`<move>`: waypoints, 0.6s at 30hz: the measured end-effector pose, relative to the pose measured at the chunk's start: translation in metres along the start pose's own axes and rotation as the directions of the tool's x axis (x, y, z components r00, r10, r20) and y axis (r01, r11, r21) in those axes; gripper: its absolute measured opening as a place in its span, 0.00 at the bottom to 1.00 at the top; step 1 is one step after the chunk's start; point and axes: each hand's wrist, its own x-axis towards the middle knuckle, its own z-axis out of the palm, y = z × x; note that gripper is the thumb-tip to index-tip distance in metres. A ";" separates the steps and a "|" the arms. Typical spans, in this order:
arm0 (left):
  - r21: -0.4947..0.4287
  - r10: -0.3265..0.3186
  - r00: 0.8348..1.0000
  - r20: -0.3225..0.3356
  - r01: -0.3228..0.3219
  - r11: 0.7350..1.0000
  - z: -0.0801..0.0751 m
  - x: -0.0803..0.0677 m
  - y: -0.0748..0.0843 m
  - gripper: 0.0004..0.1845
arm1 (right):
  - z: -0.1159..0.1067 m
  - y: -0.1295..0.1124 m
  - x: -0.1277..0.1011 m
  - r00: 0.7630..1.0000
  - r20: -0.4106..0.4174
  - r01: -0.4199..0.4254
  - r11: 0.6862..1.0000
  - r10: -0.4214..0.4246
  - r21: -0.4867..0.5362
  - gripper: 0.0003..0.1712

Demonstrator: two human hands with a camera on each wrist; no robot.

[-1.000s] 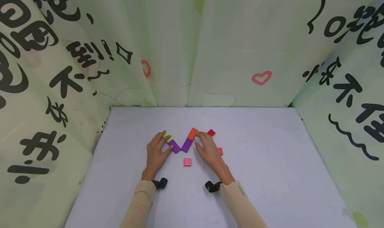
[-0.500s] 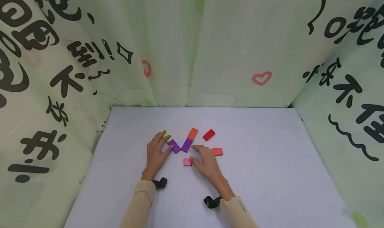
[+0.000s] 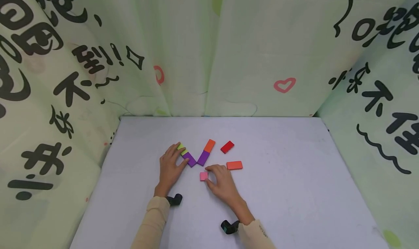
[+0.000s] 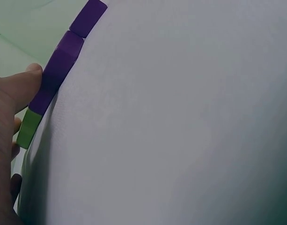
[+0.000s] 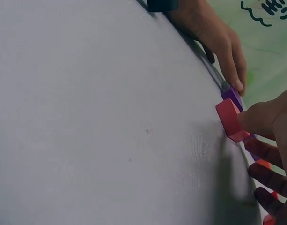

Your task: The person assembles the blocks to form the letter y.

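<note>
In the head view, my left hand [image 3: 170, 167] rests along a slanted row of a lime-green block [image 3: 181, 147] and a purple block [image 3: 190, 159]. Its thumb touches the purple one and its fingertips lie at the green one. My right hand [image 3: 222, 181] curves its thumb and index finger about a small pink block [image 3: 203, 176]; the right wrist view shows the thumb against the pink block [image 5: 229, 119]. A second purple block [image 3: 203, 158] joins an orange block [image 3: 209, 145] in the other slanted row. The two rows meet at the bottom in a V.
A red block [image 3: 227, 147] and an orange-red block [image 3: 234, 165] lie apart, right of the V. The white table [image 3: 294, 190] has patterned pale green curtains [image 3: 248, 59] along its back and sides. A black wrist camera [image 3: 230, 227] sits by the right sleeve.
My right hand has left the orange block's upper right side and come down and left to the pink block, uncovering the red and orange-red blocks. My left hand has stayed put.
</note>
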 end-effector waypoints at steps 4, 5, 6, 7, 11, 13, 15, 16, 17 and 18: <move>-0.007 -0.005 1.000 0.010 0.005 1.000 0.000 0.000 -0.001 0.26 | 0.003 -0.001 -0.001 1.000 -0.021 0.004 1.000 -0.004 0.003 0.20; -0.008 -0.005 1.000 0.011 0.005 1.000 0.000 0.000 -0.001 0.26 | 0.003 -0.002 -0.001 1.000 -0.028 0.003 1.000 -0.003 0.000 0.19; -0.010 -0.003 1.000 0.010 0.003 1.000 0.001 0.000 -0.001 0.26 | 0.004 -0.002 -0.002 0.999 -0.034 0.003 1.000 -0.003 -0.001 0.19; -0.013 -0.002 1.000 0.009 0.002 1.000 0.001 0.000 -0.001 0.26 | 0.005 -0.003 -0.002 0.999 -0.040 0.001 1.000 -0.001 -0.003 0.19; -0.015 0.001 1.000 0.000 -0.001 1.000 0.001 0.000 -0.002 0.26 | 0.008 -0.006 -0.001 0.998 -0.068 -0.001 1.000 -0.001 -0.028 0.18; -0.014 0.000 1.000 -0.002 0.000 1.000 0.001 0.000 -0.002 0.26 | 0.010 -0.008 -0.001 0.996 -0.089 -0.001 0.999 -0.002 -0.037 0.19; -0.011 -0.002 1.000 0.002 0.002 1.000 0.000 0.000 -0.002 0.26 | 0.012 -0.010 -0.001 0.994 -0.114 -0.005 0.999 0.000 -0.051 0.19; -0.009 -0.004 1.000 0.005 0.004 1.000 0.000 0.000 -0.002 0.26 | 0.014 -0.011 -0.001 0.992 -0.125 -0.010 0.998 0.003 -0.055 0.19; -0.007 -0.005 1.000 0.005 0.005 1.000 0.000 0.000 -0.001 0.26 | 0.015 -0.011 -0.001 0.991 -0.137 -0.014 0.998 0.007 -0.056 0.19; -0.006 -0.006 1.000 0.005 0.006 1.000 -0.001 0.000 -0.001 0.26 | 0.017 -0.012 -0.001 0.989 -0.145 -0.019 0.998 0.011 -0.057 0.19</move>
